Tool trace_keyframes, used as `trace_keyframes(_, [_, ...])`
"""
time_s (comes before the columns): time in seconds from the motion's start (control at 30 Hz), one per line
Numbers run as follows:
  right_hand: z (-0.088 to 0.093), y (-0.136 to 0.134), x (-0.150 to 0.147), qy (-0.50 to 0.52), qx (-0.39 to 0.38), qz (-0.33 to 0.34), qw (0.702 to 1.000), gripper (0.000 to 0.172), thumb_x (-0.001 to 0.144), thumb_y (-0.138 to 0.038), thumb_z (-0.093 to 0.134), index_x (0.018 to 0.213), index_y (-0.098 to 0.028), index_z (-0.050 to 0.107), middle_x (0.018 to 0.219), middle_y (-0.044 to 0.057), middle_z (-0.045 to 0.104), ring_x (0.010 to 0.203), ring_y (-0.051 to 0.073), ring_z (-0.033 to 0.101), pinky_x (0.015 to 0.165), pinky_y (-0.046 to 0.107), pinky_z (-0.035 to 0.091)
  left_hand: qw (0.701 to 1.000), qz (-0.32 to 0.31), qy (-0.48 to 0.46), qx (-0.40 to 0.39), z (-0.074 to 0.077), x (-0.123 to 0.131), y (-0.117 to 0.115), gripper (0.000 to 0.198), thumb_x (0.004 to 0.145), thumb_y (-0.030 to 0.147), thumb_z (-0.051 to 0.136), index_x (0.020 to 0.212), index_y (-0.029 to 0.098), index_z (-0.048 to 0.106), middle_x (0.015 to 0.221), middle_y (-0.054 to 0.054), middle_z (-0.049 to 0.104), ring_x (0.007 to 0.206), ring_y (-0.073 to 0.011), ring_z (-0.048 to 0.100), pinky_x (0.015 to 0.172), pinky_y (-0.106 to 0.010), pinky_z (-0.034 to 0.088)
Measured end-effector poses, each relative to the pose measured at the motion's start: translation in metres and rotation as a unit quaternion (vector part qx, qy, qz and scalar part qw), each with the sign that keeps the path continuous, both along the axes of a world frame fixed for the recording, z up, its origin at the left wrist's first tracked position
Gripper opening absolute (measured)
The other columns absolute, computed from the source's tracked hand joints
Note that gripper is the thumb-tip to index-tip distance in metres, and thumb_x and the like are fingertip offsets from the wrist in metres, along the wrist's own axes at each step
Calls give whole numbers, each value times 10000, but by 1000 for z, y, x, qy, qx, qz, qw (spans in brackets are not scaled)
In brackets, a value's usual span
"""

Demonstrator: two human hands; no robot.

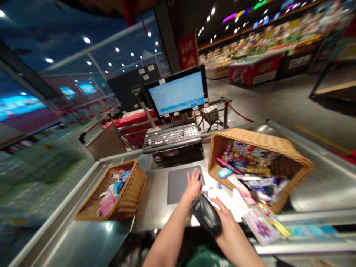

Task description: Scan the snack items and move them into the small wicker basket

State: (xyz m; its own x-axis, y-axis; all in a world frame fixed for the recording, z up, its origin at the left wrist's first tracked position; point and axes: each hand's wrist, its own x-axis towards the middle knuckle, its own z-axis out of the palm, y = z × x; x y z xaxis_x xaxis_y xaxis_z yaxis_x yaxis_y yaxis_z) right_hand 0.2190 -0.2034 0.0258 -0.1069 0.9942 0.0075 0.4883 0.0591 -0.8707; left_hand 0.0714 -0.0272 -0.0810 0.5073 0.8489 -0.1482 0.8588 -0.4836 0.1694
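Small basket: There on my left sat a wicker basket (130, 178) on the steel counter (154, 218), holding a few pink and blue packets (116, 187).

Keyboard: Straight ahead, a black POS keyboard (172, 138) stood below a lit monitor (178, 92).

Pad: Just below that, a dark grey pad (180, 185) lay flat in the counter.

Left hand: My left hand (194, 184) was wide open, fingers spread at the pad's right edge, holding nothing.

Scanner: A black handheld barcode scanner (206, 215) lay angled between my forearms; I couldn't tell whether either hand had hold of it, though neither looked closed around it.

Right hand: My right hand (221, 209) was open too, fingers loosely spread just beside the scanner, above white paper slips (222, 196).

Big basket: To the right, a large wicker basket (250, 138) sat packed with small packets (250, 163), with more spilling from its near side.

Purple packet: Far right, a purple floral packet (260, 226) lay at the counter's near edge.
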Motion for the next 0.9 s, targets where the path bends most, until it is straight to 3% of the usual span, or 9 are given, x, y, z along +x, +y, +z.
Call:
trace_keyframes(0.17, [3, 0, 0, -43, -24, 26, 998, 526, 792, -170, 489, 1296, -235, 627, 1485, 174, 525, 1457, 335, 398, 1182, 565, 337, 1000, 1, -5, 18, 1, 0, -4, 272, 729, 280, 727, 962, 142, 733, 1611, -202, 276, 1528, -371, 102, 1182, -692, 65])
trace_keyframes(0.37, [2, 3, 1, -49, -37, 18, 998, 541, 774, -168, 460, 1281, -224, 640, 1488, 187, 519, 1466, 359, 376, 1174, 608, 323, 989, 65, -29, 133, 11, -17, -6, 157, 742, 222, 666, 883, 157, 686, 1612, -197, 272, 1516, -368, 177, 1169, -720, 131])
trace_keyframes(0.5, [0, 4, 1, -46, -20, 18, 999, 523, 782, -184, 457, 1268, -200, 650, 1449, 185, 556, 1459, 340, 394, 1170, 544, 364, 976, 93, -39, 194, 21, -36, 2, 99, 729, 191, 667, 823, 175, 641, 1608, -196, 282, 1506, -376, 212, 1140, -752, 170])
trace_keyframes(0.7, [-11, 10, 2, -50, 0, 12, 999, 531, 777, -185, 469, 1277, -200, 644, 1431, 166, 572, 1446, 323, 417, 1183, 522, 357, 956, 101, -52, 270, 29, -61, 9, 102, 730, 200, 684, 808, 188, 619, 1598, -188, 314, 1498, -374, 236, 1139, -750, 179])
trace_keyframes(0.9, [-21, 16, 6, -44, 5, -6, 999, 495, 781, -192, 472, 1234, -223, 670, 1408, 151, 597, 1434, 335, 431, 1163, 559, 365, 944, 111, -64, 305, 37, -71, 8, 88, 748, 218, 674, 799, 195, 606, 1591, -188, 329, 1497, -374, 239, 1141, -751, 166])
